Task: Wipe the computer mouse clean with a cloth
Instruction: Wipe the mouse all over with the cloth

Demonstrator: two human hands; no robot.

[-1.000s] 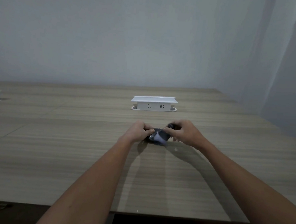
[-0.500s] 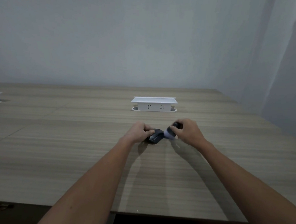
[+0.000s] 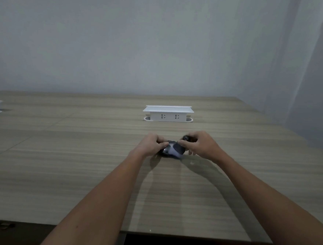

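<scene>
Head view shows the computer mouse (image 3: 165,151), dark and low, lying on the wooden table (image 3: 77,164) between the two hands, well in front of the person and nearer than the white socket box (image 3: 168,114). Its long axis seems to run roughly left to right, slightly toward the far right, though the cloth hides much of its outline. The cloth (image 3: 175,149), pale grey-blue, is draped over the mouse's top and right part, touching it.

The left hand (image 3: 151,143) sits just at the mouse's left end, fingers curled together against its side, apparently pinning it in place; how firm the grip is cannot be told. The right hand (image 3: 201,145) is over the mouse's right end, thumb and forefinger pinched on the cloth's upper edge, the other fingers loosely bent. A small dark rounded shape (image 3: 186,138) shows at the right fingertips; what it is cannot be told.

Judging from this, wiping is under way. The stroke depends on the mouse lying leftward of the right fingers: the right hand is the one placed to drag the cloth along the long axis toward the left hand, which braces it.
</scene>
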